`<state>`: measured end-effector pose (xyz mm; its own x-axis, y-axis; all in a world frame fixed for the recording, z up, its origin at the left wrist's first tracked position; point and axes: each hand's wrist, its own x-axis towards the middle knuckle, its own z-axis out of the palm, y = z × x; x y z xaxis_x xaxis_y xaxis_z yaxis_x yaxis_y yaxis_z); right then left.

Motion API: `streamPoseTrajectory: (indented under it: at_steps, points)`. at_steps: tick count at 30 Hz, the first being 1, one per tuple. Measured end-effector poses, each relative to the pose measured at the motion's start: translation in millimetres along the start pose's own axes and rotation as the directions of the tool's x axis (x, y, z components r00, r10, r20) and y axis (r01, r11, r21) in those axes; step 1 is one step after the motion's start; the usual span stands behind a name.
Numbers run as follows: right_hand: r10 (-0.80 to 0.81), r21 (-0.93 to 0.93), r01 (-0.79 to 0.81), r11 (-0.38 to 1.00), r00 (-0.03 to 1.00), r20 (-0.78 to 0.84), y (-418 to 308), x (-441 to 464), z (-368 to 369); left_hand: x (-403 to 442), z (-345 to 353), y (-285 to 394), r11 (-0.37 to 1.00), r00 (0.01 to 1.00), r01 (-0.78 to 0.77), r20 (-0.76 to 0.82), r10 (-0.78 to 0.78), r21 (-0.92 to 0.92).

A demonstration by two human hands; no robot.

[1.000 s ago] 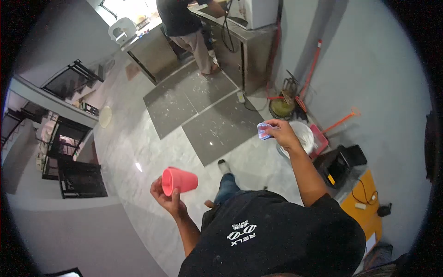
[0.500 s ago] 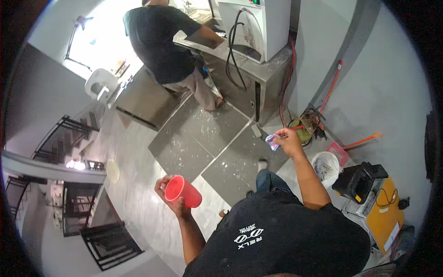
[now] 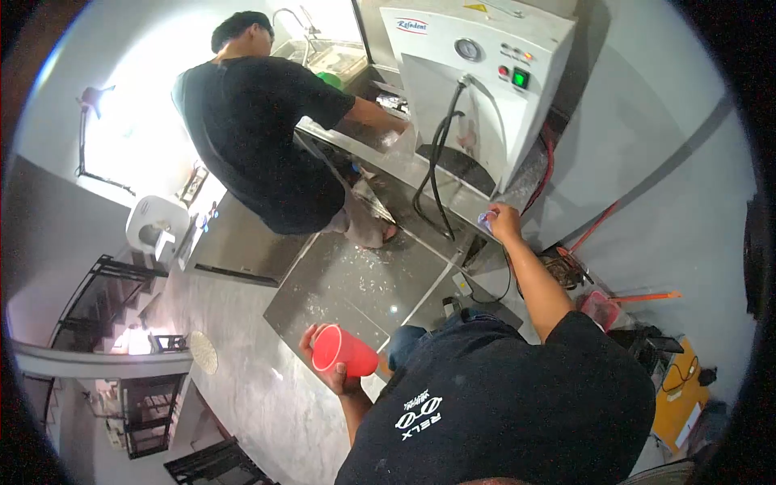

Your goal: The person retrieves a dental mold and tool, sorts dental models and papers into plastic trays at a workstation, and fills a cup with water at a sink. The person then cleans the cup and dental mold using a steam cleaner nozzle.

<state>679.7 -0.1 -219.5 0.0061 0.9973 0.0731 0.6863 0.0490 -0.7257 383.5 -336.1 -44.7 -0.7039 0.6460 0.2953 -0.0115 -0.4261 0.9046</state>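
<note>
My left hand (image 3: 330, 368) is wrapped round a red plastic cup (image 3: 354, 353), whose mouth tilts toward the upper left. Raised near the front edge of the metal counter, my right hand (image 3: 505, 222) pinches a small bluish-white object (image 3: 487, 218) between thumb and fingers; its exact form is too small to tell. Beyond it on the counter stands a white machine (image 3: 485, 81) with a gauge, a green switch and a black hose (image 3: 440, 162).
A person (image 3: 259, 137) in a dark shirt stands at the counter (image 3: 388, 174), one arm over it near a sink (image 3: 335, 61). Grey mats (image 3: 347, 283) cover the floor ahead. At right are a pink container (image 3: 600, 310) and a yellow box (image 3: 681, 396).
The view has moved closer to the counter, white machine and other person. My hands still carry the cup and small object; my right hand is now near the counter's edge.
</note>
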Motion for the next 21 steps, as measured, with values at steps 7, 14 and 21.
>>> streamPoseTrajectory:
  at_steps: [7, 14, 21]
  points:
    - [0.016, -0.134, -0.041, 0.990, 0.983, -0.182, -25.4, -5.7, 2.3, 105.4, 1.4, -53.8, 0.986, 0.988, 0.149, 0.062, -0.144, -0.076]
    - [-0.172, 0.254, 0.312, 0.915, 0.875, -0.453, -264.2, -34.2, 17.1, 258.0, 19.8, -115.9, 0.962, 0.818, 0.265, 0.545, -0.185, -0.071]
    - [0.495, 0.433, -0.275, 0.858, 0.669, -0.555, -259.7, 136.3, 126.0, 346.2, 40.3, -129.4, 0.914, 0.638, 0.394, 0.744, -0.199, -0.094]
